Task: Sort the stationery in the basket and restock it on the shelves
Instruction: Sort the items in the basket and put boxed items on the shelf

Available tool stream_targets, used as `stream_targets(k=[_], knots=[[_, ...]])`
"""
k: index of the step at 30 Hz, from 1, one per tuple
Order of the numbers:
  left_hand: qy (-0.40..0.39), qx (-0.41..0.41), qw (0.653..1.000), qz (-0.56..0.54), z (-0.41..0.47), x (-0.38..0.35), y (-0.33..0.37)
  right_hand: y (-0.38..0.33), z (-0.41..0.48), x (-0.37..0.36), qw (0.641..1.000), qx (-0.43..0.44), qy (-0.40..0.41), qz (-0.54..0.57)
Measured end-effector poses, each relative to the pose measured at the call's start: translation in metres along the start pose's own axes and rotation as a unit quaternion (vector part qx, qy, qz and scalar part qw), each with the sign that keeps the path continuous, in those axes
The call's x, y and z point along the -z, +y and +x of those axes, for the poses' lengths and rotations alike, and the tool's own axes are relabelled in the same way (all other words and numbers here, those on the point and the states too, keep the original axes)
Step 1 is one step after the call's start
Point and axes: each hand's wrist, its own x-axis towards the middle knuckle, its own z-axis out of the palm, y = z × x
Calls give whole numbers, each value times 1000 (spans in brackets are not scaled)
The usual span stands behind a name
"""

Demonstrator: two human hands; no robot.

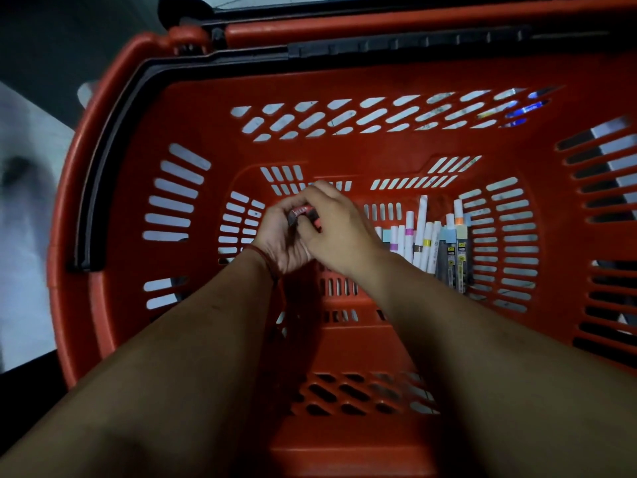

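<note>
Pale floor point(24, 277) lies at the left, blurred, with a dark smudge point(15, 169) on it; a dark grey surface point(76, 39) fills the upper left corner; the light is dim.

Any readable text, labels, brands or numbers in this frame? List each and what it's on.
None legible.
small red and black item, held between left hand and right hand: pale print on a red strip, too blurred.
white markers: coloured bands, no readable text.
dark packs right of them: yellow labels, print too small.
red basket: no marking seen.
</note>
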Motion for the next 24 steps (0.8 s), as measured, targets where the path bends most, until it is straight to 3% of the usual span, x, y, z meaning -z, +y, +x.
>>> stream_targets(k=[5,12,17,24], knots=[[7,-15,1000,-11,-2,-3,6,0,5,0,999,0,49,10],[-40,-13,995,-93,-5,-5,4,1,8,-2,997,39,64,1],[-29,-39,998,-39,-4,-5,7,7,10,-3,995,29,95,-18],[-33,-45,998,-6,-6,-5,11,17,7,4,996,5,79,-30]])
